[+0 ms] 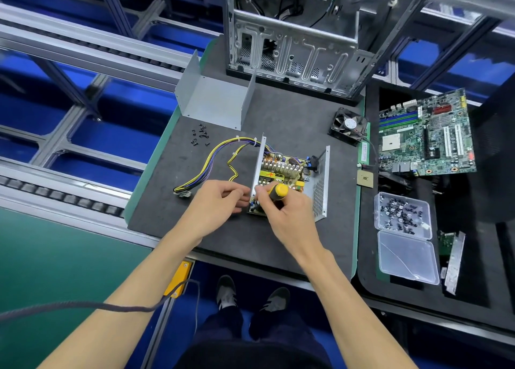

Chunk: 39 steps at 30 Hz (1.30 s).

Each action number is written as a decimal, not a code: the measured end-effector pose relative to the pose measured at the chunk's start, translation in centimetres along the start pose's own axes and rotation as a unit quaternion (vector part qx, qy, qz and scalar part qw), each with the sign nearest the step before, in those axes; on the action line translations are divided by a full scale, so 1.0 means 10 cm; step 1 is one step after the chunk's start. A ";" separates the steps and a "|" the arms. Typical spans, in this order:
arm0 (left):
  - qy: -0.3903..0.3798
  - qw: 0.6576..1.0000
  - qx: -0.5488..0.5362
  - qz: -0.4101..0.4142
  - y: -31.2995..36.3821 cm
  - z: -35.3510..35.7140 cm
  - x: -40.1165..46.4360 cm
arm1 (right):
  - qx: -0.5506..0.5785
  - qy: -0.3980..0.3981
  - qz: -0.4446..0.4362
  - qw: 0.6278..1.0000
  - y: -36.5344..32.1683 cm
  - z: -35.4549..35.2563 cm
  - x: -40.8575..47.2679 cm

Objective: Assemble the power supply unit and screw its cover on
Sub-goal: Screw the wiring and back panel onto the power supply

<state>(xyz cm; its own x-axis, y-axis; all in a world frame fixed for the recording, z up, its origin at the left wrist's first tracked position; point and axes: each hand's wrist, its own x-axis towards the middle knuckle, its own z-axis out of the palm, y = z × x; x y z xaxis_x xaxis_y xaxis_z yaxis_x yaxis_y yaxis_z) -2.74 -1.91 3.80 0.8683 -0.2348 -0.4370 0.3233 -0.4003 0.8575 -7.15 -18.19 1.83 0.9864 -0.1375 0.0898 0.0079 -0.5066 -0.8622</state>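
The open power supply unit (292, 173) sits mid-mat, its circuit board exposed between two upright metal walls. A yellow, blue and black cable bundle (214, 159) trails out to its left. My right hand (284, 212) grips a yellow-and-black screwdriver (277, 191) over the board's near left corner. My left hand (220, 207) rests against the unit's left wall, fingertips curled at its edge. The grey U-shaped cover (214, 98) lies apart at the back left. Several loose black screws (200, 134) lie in front of the cover.
An empty computer case (295, 34) stands at the back. A black fan (349, 126) and a small chip (365, 179) lie right of the unit. On the right tray are a motherboard (426, 134), an open plastic box of screws (401, 212) and a bracket (454, 262).
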 end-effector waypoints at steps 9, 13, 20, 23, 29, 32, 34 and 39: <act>0.069 0.924 0.211 0.312 0.60 -0.09 -0.29 | -0.074 -0.081 -0.060 0.992 -0.15 -0.03 0.11; 0.028 0.884 0.349 0.311 0.75 -0.05 -0.31 | -0.053 -0.077 -0.029 0.995 -0.13 -0.02 0.08; -0.077 0.870 0.382 0.301 0.80 -0.08 -0.33 | -0.056 -0.090 -0.058 0.993 -0.10 -0.08 0.06; 0.011 0.870 0.406 0.280 0.84 -0.04 -0.33 | -0.047 -0.091 -0.057 0.993 -0.11 -0.08 0.05; -0.068 0.852 0.424 0.298 0.90 -0.04 -0.35 | -0.018 -0.059 -0.054 0.997 -0.15 -0.09 0.04; -0.021 0.860 0.429 0.275 0.93 -0.06 -0.33 | -0.025 -0.058 -0.061 0.996 -0.11 -0.08 0.05; -0.075 0.847 0.438 0.291 0.96 -0.09 -0.33 | -0.028 -0.054 -0.055 0.997 -0.13 -0.09 0.07; -0.039 0.849 0.448 0.277 0.99 -0.07 -0.35 | -0.019 -0.065 -0.051 0.996 -0.17 -0.10 0.08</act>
<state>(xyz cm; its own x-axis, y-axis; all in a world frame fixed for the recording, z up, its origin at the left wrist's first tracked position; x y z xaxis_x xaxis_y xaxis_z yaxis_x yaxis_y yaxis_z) -2.35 -4.41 13.97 0.7549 -0.6511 -0.0795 -0.5735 -0.7140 0.4016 -6.50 -18.27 3.86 0.9938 0.0269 0.1083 0.1054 -0.5441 -0.8324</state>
